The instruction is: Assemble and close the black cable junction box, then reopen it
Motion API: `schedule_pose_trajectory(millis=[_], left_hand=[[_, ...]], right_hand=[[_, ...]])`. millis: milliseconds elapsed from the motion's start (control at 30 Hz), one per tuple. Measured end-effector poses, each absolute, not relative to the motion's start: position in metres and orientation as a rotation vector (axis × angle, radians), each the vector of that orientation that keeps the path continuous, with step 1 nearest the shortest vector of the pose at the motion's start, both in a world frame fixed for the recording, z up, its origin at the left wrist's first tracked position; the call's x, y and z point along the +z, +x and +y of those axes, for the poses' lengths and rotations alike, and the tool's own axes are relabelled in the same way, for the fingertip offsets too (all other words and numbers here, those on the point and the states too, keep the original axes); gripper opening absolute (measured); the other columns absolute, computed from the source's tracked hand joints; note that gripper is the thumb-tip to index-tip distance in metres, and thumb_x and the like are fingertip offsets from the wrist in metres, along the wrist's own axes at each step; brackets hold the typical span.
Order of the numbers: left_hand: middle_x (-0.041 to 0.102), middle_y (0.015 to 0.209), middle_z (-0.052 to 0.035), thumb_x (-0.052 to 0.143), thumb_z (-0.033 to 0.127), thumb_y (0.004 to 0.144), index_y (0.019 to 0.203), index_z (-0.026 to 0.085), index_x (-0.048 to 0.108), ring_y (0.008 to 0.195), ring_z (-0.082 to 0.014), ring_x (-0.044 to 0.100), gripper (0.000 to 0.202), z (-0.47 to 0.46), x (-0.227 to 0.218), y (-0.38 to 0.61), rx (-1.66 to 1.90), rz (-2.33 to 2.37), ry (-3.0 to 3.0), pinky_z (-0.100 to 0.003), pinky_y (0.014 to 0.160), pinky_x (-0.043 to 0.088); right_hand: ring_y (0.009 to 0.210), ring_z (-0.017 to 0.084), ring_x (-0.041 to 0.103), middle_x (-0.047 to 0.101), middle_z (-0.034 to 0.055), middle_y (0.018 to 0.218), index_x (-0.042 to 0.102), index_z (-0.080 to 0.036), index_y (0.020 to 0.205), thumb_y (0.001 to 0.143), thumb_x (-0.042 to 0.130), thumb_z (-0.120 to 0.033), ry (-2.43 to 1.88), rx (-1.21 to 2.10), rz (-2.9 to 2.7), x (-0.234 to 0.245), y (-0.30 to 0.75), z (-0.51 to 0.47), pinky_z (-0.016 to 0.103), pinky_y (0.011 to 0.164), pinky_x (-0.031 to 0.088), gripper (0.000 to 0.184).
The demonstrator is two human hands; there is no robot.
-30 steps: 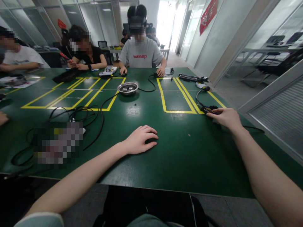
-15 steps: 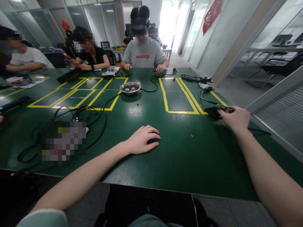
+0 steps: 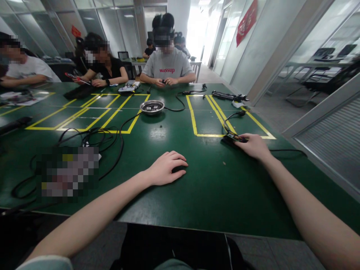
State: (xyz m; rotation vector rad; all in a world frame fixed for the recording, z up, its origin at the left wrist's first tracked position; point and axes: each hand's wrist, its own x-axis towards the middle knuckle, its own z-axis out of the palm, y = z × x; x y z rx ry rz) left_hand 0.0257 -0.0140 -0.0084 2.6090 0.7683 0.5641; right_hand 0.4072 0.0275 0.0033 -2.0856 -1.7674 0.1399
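My right hand [image 3: 254, 145] grips a black device with exposed wires [image 3: 231, 138] at the right of the green table [image 3: 202, 187]. Part of a circuit board seems to show on it, though my fingers cover some of it. One thin cable rises from the device to a round black end [image 3: 240, 113], while a black cord [image 3: 287, 150] trails off to the right behind my wrist. My left hand [image 3: 168, 167] lies on the tabletop near the middle, fingers apart and slightly bent, with nothing visible in it.
A steel bowl [image 3: 144, 111] with small metal parts stands ahead. Left of my arm lie a blurred-out object [image 3: 70, 172] and coiled black cables [image 3: 120, 150]. Yellow tape [image 3: 191, 116] marks the table. A black tool [image 3: 225, 96] lies far right. Across sits a person in a grey shirt [image 3: 168, 62].
My right hand has brought the black device leftward across the table, drawing its cable along. My left hand stays in place. The person opposite has brought both hands together.
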Motion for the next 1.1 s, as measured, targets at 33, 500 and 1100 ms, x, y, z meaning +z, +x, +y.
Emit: schedule_pose_trajectory(millis=[33, 500, 1100], left_hand=[[0.073, 0.124, -0.0089, 0.065, 0.029, 0.099, 0.117, 0.022, 0.072, 0.117, -0.0257, 0.066, 0.021, -0.014, -0.009, 0.026, 0.584, 0.777, 2.596, -0.045, 0.102, 0.051], [0.063, 0.079, -0.0025, 0.061, 0.021, 0.079, 0.08, 0.021, 0.061, 0.077, -0.0188, 0.06, 0.001, -0.015, 0.002, 0.019, 0.516, 0.682, 2.682, -0.03, 0.073, 0.051], [0.071, 0.086, -0.0024, 0.056, 0.031, 0.099, 0.097, 0.02, 0.072, 0.072, -0.0152, 0.068, 0.02, -0.006, -0.006, 0.012, 0.526, 0.888, 2.656, -0.025, 0.066, 0.05]], right_hand=[[0.083, 0.029, 0.068, 0.076, 0.0136, 0.091, 0.073, -0.019, 0.086, 0.082, 0.068, -0.026, -2.03, 0.21, -1.834, 0.004, 0.395, 0.026, 0.037, 0.073, 0.05, 0.01], [0.077, 0.017, 0.066, 0.069, 0.0024, 0.09, 0.075, -0.02, 0.091, 0.079, 0.071, -0.012, -0.871, 0.702, -2.545, -0.002, 0.274, -0.034, 0.028, 0.071, 0.052, 0.015], [0.113, 0.033, 0.057, 0.06, 0.0133, 0.123, 0.058, -0.023, 0.148, 0.072, 0.086, -0.049, -1.051, 0.439, -2.548, -0.005, 0.275, -0.034, 0.056, 0.102, 0.049, 0.085]])
